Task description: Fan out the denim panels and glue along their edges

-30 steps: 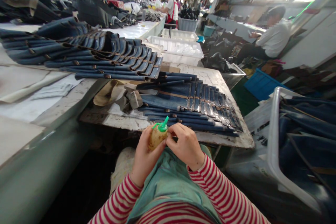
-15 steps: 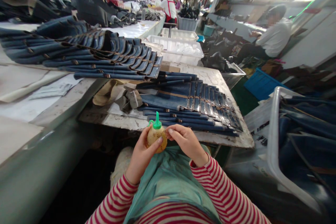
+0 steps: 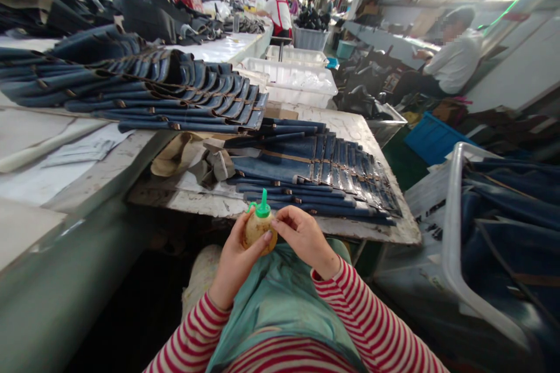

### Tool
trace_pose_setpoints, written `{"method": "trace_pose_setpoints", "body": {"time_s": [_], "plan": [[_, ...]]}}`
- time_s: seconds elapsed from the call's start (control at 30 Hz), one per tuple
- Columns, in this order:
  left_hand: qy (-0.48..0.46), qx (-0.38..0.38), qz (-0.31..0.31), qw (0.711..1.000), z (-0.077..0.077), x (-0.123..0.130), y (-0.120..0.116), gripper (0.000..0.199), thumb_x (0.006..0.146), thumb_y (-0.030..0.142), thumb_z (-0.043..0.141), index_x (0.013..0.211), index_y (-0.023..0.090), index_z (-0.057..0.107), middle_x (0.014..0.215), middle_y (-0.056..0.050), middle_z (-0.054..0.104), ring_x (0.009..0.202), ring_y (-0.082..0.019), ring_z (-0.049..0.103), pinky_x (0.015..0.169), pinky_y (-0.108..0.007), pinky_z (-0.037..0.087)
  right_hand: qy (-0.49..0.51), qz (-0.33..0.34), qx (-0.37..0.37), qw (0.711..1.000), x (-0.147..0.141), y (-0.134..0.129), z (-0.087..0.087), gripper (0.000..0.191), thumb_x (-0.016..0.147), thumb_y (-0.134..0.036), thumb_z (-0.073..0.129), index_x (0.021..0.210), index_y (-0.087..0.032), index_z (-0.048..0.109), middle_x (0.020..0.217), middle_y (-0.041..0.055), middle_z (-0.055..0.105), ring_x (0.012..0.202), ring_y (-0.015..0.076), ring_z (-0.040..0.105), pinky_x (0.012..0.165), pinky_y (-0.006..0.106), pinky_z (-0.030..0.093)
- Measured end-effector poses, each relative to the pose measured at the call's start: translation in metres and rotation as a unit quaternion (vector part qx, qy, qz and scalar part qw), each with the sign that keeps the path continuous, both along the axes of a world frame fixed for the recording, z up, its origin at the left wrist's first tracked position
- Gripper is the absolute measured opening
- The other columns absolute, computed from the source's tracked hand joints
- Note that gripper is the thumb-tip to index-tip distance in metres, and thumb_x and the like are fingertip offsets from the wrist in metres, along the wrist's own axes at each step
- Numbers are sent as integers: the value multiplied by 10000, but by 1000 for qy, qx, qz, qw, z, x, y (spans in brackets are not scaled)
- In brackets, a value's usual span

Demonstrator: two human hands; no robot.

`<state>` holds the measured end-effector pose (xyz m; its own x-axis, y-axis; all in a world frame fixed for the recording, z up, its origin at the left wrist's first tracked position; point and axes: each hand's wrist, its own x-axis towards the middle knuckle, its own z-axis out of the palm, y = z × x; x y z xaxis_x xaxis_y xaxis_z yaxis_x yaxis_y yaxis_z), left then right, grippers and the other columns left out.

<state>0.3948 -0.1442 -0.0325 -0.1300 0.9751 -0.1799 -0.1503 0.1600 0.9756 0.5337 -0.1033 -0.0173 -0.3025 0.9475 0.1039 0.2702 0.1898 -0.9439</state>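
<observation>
Squeeze bottle (image 3: 259, 234), yellowish with brown stains, held above the lap, just off the near edge of the worn tabletop (image 3: 347, 122). Likely light, soft-walled, gives under pressure; stains may make it tacky or slick, can't tell. Best hold: round the belly, clear of the green cap (image 3: 262, 211). Nozzle (image 3: 265, 196) points up; long axis runs base to nozzle, near upright; lean toward or away from the body unclear. Left hand (image 3: 235, 259) grasps the bottle's belly, thumb across the near side. Right hand (image 3: 305, 240) has thumb and forefinger pinched at the bottle's other side; contact, or anything between the fingertips, can't tell. Green cloth (image 3: 282, 306) on lap, nearer the body than the tabletop. On the tabletop: fanned blue pieces (image 3: 284, 160), crumpled grey-brown scrap (image 3: 223, 164) at their left end. Right of the tabletop: bin (image 3: 449, 245) with more blue material (image 3: 511, 210). Beyond its far edge: white crate (image 3: 284, 93).
</observation>
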Motion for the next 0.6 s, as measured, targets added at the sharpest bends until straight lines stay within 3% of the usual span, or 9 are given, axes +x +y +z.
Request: {"method": "trace_pose_setpoints", "body": {"time_s": [0.27, 0.47, 0.6], "plan": [[-64, -27, 62, 996, -10, -8, 5, 628, 633, 369, 709, 1183, 219, 444, 1178, -49, 535, 1085, -224, 505, 904, -313, 437, -10, 76, -5, 997, 4, -15, 8, 146, 801, -283, 505, 706, -174, 485, 646, -33, 440, 588, 84, 401, 544, 201, 351], [-112, -49, 59, 991, -8, -14, 5, 633, 639, 373, 709, 1201, 230, 454, 1175, -40, 554, 1102, -212, 500, 835, -229, 458, -111, 132, -37, 984, 13, -36, -31, 259, 833, -263, 448, 596, -171, 399, 578, -48, 378, 563, 76, 352, 527, 207, 284], [-138, -67, 48, 987, -1, -13, 2, 610, 653, 385, 698, 1195, 232, 466, 1178, -44, 563, 1085, -209, 520, 762, -182, 475, -177, 119, -52, 976, 20, -31, -53, 358, 845, -311, 428, 531, -170, 328, 523, -56, 312, 516, 69, 308, 494, 218, 234]]}}
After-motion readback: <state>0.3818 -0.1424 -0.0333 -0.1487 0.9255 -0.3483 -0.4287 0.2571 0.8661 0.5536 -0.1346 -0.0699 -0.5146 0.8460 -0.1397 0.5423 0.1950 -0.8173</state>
